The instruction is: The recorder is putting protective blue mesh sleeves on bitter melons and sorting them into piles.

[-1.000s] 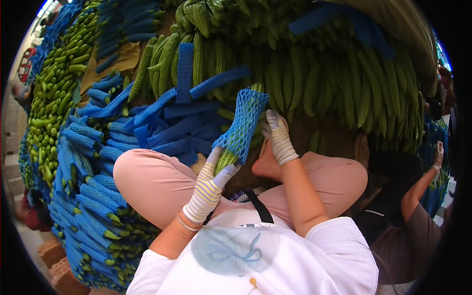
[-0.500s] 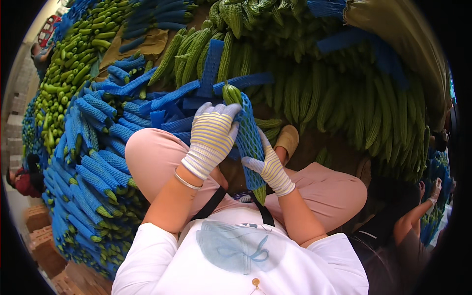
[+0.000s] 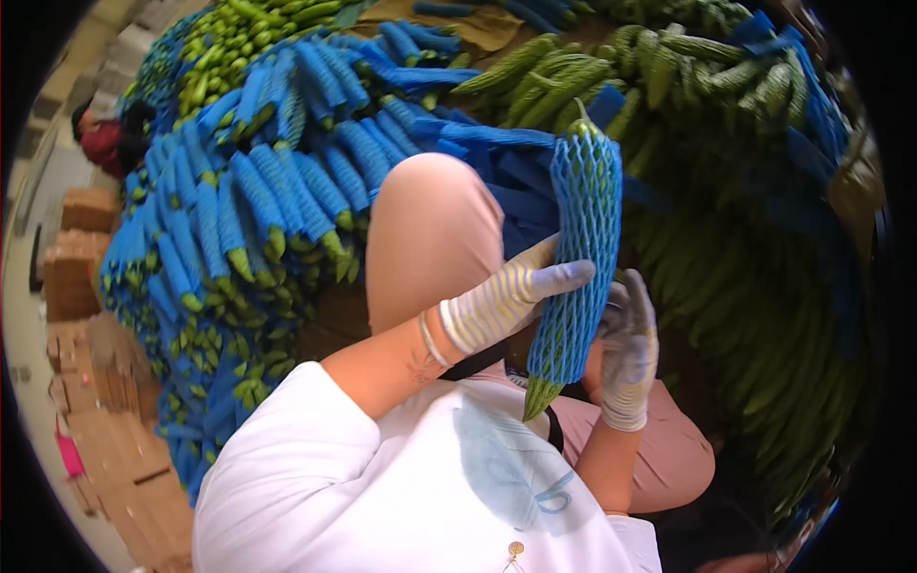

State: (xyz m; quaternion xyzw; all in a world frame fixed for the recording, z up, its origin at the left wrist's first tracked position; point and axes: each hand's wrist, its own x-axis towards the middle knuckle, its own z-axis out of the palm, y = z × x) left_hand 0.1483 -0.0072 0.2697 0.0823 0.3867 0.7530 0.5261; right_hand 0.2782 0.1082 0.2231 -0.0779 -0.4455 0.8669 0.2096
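A green bitter gourd (image 3: pixel 544 393) in a blue foam net sleeve (image 3: pixel 579 258) stands nearly upright before my chest, its stem end up and its tip poking out below. My left hand (image 3: pixel 511 294), in a striped glove, grips it from the left, with a finger lying across the net. On the other side, my right hand (image 3: pixel 630 349) is close against the lower half of the net. Its gloved fingers point up and look apart; whether the thumb touches the gourd is hidden behind it.
Sleeved gourds (image 3: pixel 287 191) lie in rows at the left. Bare bitter gourds (image 3: pixel 735 258) are heaped at the right, with more (image 3: pixel 540 81) at the far side. Loose blue net sleeves (image 3: pixel 521 181) lie beyond my knee. Cardboard boxes (image 3: pixel 115 458) and another person (image 3: pixel 105 138) are at the far left.
My view has turned, and the gourd now appears farther right. The net covers its upper end more fully. My left hand has gone from its top to its middle; the right hand's fingers have opened.
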